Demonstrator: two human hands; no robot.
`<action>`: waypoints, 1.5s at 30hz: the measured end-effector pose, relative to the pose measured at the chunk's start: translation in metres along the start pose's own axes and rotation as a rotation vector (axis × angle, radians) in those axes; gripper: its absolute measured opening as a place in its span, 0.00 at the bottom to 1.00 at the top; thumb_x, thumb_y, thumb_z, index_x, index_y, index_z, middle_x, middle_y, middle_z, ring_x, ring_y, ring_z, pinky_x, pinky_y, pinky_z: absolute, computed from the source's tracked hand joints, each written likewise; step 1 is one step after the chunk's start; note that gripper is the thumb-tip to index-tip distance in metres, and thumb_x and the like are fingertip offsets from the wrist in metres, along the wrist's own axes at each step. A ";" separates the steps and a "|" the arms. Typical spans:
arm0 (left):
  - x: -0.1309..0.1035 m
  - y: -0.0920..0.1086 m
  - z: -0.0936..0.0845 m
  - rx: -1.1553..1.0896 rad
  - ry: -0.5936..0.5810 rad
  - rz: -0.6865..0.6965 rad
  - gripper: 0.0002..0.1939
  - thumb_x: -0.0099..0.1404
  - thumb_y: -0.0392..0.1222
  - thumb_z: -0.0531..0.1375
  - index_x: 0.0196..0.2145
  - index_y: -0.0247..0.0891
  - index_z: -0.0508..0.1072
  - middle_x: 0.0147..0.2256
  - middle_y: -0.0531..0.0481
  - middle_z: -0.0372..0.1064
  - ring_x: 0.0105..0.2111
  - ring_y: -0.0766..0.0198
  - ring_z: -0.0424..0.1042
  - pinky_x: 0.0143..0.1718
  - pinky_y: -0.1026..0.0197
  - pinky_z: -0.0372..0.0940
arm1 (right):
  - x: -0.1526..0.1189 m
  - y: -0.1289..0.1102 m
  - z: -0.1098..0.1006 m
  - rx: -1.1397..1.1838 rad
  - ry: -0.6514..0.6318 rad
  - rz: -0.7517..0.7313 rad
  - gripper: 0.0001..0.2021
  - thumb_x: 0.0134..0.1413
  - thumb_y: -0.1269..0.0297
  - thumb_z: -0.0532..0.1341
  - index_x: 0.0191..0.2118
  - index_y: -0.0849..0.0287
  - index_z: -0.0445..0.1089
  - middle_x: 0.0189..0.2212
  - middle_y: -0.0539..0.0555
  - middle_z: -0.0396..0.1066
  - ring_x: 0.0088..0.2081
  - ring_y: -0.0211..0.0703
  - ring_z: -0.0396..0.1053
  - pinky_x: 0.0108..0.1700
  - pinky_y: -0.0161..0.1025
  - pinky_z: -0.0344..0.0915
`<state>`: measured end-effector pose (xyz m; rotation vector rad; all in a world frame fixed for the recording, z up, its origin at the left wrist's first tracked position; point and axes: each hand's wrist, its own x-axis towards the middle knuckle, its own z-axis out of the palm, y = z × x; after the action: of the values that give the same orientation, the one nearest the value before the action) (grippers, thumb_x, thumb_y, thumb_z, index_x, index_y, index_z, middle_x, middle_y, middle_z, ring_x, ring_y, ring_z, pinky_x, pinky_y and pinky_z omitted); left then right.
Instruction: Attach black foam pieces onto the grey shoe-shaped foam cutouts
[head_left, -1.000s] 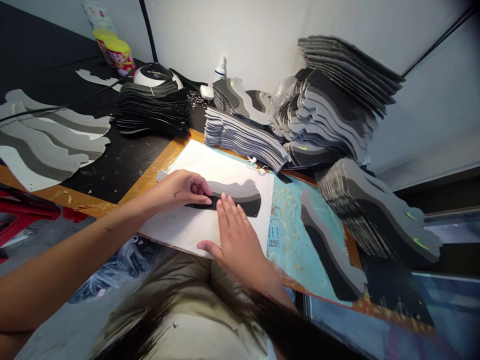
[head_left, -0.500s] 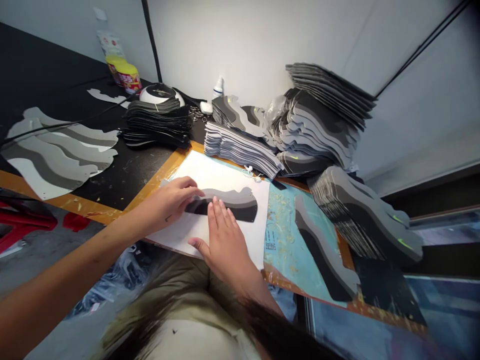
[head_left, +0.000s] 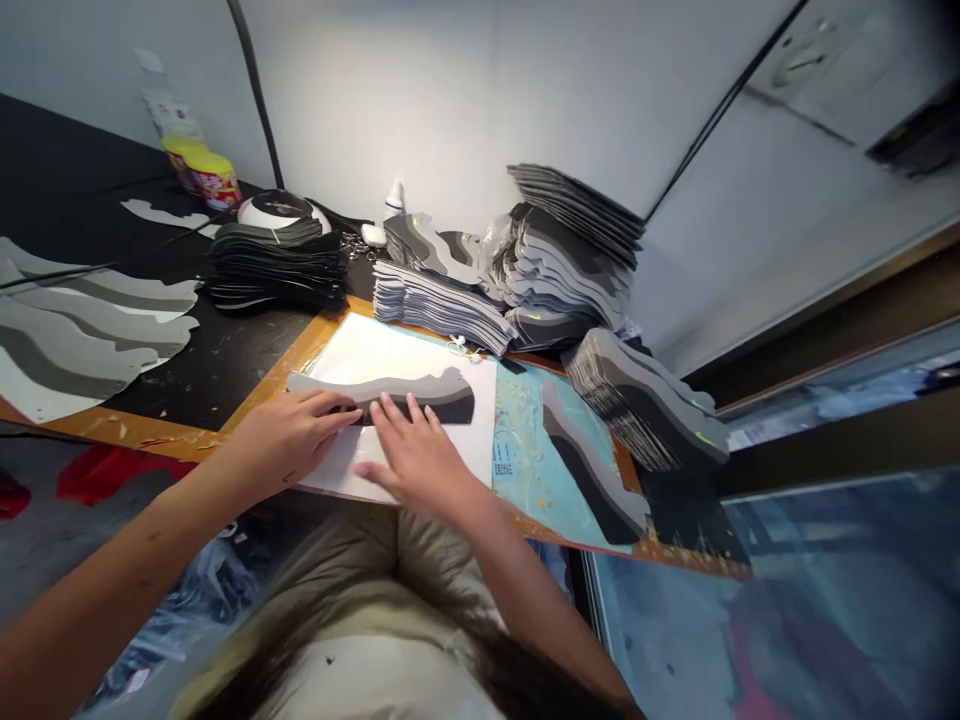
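While the grey-and-black shoe-upper panel (head_left: 441,390) is laid on the white board (head_left: 360,350), its black band is touched by the flat right hand (head_left: 418,460), fingers spread; its left part is met by the bent left hand (head_left: 285,437), whose grip cannot be told; a similar panel (head_left: 589,465) is laid to the right.

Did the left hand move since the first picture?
Yes, the bare left hand has moved left, farther from the right edge of the flat white rectangular board.
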<state>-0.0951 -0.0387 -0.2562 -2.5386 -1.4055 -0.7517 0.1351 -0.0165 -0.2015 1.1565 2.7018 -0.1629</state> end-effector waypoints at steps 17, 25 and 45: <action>0.060 0.004 -0.036 -0.214 0.124 0.047 0.22 0.79 0.48 0.48 0.47 0.32 0.78 0.45 0.40 0.77 0.43 0.59 0.75 0.46 0.61 0.66 | -0.021 0.116 -0.016 0.301 0.461 0.097 0.30 0.81 0.48 0.48 0.52 0.69 0.78 0.46 0.56 0.63 0.50 0.20 0.62 0.51 0.09 0.56; 0.054 0.042 -0.094 -0.405 0.232 -0.258 0.23 0.70 0.59 0.61 0.54 0.40 0.71 0.36 0.51 0.75 0.32 0.65 0.72 0.34 0.67 0.63 | -0.050 0.091 -0.043 0.713 0.620 -0.028 0.53 0.65 0.18 0.41 0.31 0.80 0.61 0.26 0.56 0.49 0.29 0.16 0.42 0.30 0.14 0.37; 0.037 -0.005 -0.053 0.015 0.256 0.131 0.13 0.74 0.34 0.54 0.36 0.35 0.78 0.43 0.47 0.77 0.44 0.59 0.73 0.49 0.59 0.65 | -0.044 0.099 -0.009 0.564 0.495 -0.124 0.16 0.66 0.71 0.61 0.56 0.60 0.78 0.53 0.50 0.60 0.58 0.20 0.59 0.65 0.15 0.56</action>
<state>-0.1013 -0.0270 -0.1927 -2.3919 -1.1476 -0.9952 0.2354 0.0217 -0.1851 1.3010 3.2884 -0.8002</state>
